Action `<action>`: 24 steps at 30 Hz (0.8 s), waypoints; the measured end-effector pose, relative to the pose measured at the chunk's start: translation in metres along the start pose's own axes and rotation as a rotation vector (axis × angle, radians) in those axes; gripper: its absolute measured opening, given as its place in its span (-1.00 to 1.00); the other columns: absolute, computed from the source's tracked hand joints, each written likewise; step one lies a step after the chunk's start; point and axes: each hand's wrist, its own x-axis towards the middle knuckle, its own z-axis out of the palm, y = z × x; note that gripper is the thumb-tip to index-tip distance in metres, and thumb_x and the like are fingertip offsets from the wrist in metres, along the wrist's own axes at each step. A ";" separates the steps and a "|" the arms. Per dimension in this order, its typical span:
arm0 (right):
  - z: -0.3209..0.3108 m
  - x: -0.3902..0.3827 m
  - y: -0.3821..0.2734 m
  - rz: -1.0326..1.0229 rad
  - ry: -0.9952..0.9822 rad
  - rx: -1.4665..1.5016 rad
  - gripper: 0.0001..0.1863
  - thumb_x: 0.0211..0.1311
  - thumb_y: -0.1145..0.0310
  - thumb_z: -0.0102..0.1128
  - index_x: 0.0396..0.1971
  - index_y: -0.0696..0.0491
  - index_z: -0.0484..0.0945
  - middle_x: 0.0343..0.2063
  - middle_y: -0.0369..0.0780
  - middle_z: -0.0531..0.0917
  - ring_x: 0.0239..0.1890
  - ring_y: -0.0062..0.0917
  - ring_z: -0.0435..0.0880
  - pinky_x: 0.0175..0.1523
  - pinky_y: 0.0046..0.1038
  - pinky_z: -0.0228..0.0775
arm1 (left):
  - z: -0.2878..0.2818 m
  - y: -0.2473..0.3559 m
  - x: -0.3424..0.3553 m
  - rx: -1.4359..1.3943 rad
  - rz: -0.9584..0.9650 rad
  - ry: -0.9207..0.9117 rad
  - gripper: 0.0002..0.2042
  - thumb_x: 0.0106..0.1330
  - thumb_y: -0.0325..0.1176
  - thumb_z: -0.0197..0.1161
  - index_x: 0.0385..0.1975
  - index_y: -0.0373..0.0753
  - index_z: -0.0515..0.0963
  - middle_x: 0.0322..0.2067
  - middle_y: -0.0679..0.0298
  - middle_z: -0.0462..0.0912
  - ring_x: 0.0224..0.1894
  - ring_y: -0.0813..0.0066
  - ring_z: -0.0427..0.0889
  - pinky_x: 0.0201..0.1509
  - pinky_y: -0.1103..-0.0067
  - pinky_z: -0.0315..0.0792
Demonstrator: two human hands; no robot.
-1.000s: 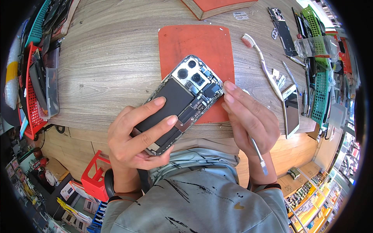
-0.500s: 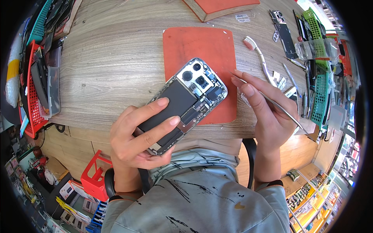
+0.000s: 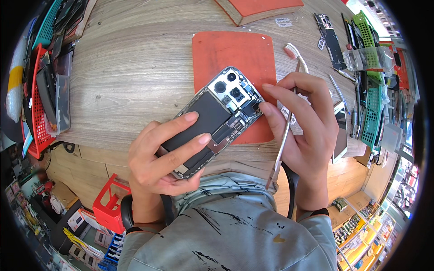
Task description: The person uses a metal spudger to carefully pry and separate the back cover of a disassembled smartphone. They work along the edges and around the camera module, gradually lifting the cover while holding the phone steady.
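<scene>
My left hand (image 3: 160, 160) grips an opened smartphone (image 3: 212, 124), its camera lenses, dark battery and circuit board exposed, tilted with the camera end toward the upper right. The phone is held over an orange mat (image 3: 233, 49). My right hand (image 3: 307, 122) holds a thin metal tool (image 3: 285, 135) between its fingers, with the flat end pointing down toward my body. My right thumb tip is at the phone's upper right corner, by the small parts there; whether it touches them I cannot tell. Behind that hand lies a white toothbrush (image 3: 293, 52), partly hidden.
An orange block (image 3: 257, 9) sits at the back. At the left are a red basket (image 3: 38, 144) of parts and a clear box. At the right lie a dark phone part (image 3: 334, 45), several tools, another phone (image 3: 341, 142) and green baskets (image 3: 371, 117). A red stool (image 3: 108, 203) stands below.
My right hand moved right off the phone, then back left to its corner, with the tool now swung steeper and index finger bent. My left hand and phone shifted slightly right.
</scene>
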 end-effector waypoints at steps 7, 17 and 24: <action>0.003 0.010 -0.001 0.012 -0.080 -0.048 -0.74 0.17 0.59 0.65 -0.13 0.20 0.82 -0.10 -0.15 0.69 -0.10 -0.35 0.75 0.00 -0.37 0.62 | -0.004 0.004 -0.001 0.000 -0.046 -0.046 -0.35 -0.27 -0.30 0.60 0.03 -0.13 0.94 0.23 -0.01 0.80 -0.33 0.38 0.62 -0.31 0.54 0.44; 0.005 0.024 -0.011 -0.175 -0.210 -0.313 -0.76 0.16 0.65 0.45 -0.16 0.22 0.65 -0.01 -0.10 0.65 0.03 -0.08 0.70 0.10 -0.09 0.57 | -0.003 0.005 -0.001 -0.009 -0.058 -0.035 -0.35 -0.29 -0.32 0.59 0.03 -0.12 0.94 0.22 -0.02 0.80 -0.31 0.35 0.64 -0.30 0.53 0.45; -0.003 0.028 -0.013 -0.177 -0.348 -0.380 -0.79 0.25 0.59 0.38 -0.13 0.19 0.62 0.11 -0.07 0.62 0.16 -0.03 0.66 0.25 -0.07 0.51 | -0.001 -0.001 0.001 -0.016 0.003 0.002 -0.31 -0.26 -0.30 0.59 0.11 -0.08 0.93 0.27 0.03 0.82 -0.39 0.38 0.61 -0.37 0.55 0.48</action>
